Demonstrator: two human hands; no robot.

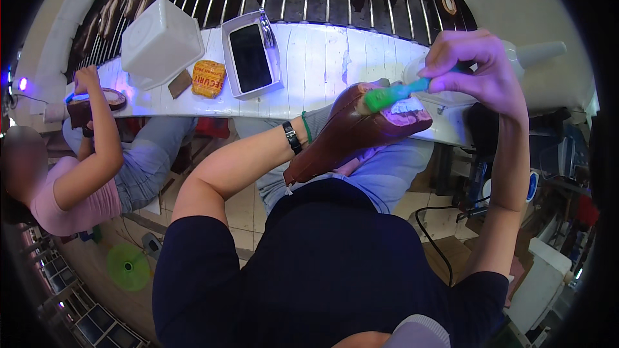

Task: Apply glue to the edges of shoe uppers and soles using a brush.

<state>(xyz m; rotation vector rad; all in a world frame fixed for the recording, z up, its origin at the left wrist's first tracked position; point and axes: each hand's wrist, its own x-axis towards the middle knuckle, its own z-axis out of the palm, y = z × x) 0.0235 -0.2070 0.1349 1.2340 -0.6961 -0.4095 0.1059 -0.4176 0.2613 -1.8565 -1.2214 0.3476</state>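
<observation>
Across my lap, a brown leather boot upper stretched over a last is tilted with its sole side up. My left hand, in what looks like a grey glove, is closed around it from the far side; most of its fingers are hidden. A pale, whitish layer covers part of the sole. Between the thumb and fingers of my right hand is a green brush. The brush's head touches the boot's underside beside the pale area.
Behind the white worktable runs a metal bar rack with several lasted shoes. On the table are a white plastic tub, a yellow package and a phone in a box. A co-worker holds a shoe at left.
</observation>
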